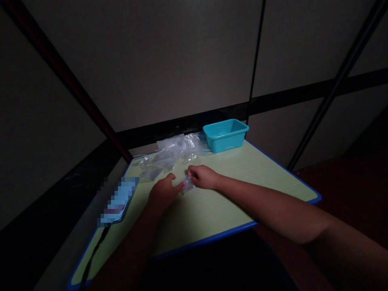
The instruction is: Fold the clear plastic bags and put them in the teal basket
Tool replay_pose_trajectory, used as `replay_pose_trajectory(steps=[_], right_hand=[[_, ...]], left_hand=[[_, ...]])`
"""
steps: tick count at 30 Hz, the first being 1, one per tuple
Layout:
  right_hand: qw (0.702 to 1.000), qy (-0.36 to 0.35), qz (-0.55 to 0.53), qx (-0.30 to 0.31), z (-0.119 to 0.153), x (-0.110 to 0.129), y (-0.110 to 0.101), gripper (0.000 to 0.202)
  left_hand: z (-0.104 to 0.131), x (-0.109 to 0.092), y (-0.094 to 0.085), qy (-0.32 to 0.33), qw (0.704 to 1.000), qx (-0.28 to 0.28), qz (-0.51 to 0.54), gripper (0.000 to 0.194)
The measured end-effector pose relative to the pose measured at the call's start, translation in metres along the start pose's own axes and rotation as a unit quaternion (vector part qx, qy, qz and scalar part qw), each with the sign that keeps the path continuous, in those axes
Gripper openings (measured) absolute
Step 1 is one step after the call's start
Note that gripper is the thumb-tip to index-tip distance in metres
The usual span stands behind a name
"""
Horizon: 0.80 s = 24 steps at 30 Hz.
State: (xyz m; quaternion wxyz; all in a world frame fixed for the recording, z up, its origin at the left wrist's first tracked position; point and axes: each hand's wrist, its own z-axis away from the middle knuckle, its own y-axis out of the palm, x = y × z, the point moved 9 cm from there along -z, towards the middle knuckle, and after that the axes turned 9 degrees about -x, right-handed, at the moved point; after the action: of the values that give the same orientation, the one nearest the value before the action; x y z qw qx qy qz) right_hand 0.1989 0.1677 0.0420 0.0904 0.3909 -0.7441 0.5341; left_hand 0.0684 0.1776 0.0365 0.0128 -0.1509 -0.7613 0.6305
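Observation:
A small clear plastic bag (188, 186) lies low over the table between my two hands. My right hand (202, 176) is closed, its curled fingers pinching the bag's right side. From the left, the thumb of my left hand (163, 193) reaches out and touches the bag's other edge. That thumb and the forefinger are apart; the remaining left fingers are hidden. Whether the bag contains anything is too dark to make out. Just beyond my hands spreads a loose pile of clear plastic bags (174, 153).
A turquoise plastic basket (228, 141) stands at the table's back edge, right of the pile. At the left edge lies a flat, blurred-out object (121, 200) with a black strap (92, 258). The pale yellow table (194, 222) has a blue rim, and panelled walls rise behind it.

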Motion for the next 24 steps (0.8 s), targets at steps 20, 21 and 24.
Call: replay_pose_trajectory(steps=[20, 21, 24], right_hand=[[0.999, 0.015, 0.031, -0.006, 0.003, 0.002, -0.001, 0.017], [1.000, 0.017, 0.018, -0.006, 0.002, 0.001, 0.000, 0.016], [1.000, 0.014, 0.008, 0.000, 0.002, 0.000, 0.002, 0.018]], left_hand=[[0.004, -0.010, 0.000, 0.025, 0.999, 0.021, 0.031, 0.040], [0.004, -0.010, 0.001, 0.026, 0.999, 0.022, 0.033, 0.041], [0.004, -0.009, 0.002, 0.026, 0.999, 0.022, 0.035, 0.042]])
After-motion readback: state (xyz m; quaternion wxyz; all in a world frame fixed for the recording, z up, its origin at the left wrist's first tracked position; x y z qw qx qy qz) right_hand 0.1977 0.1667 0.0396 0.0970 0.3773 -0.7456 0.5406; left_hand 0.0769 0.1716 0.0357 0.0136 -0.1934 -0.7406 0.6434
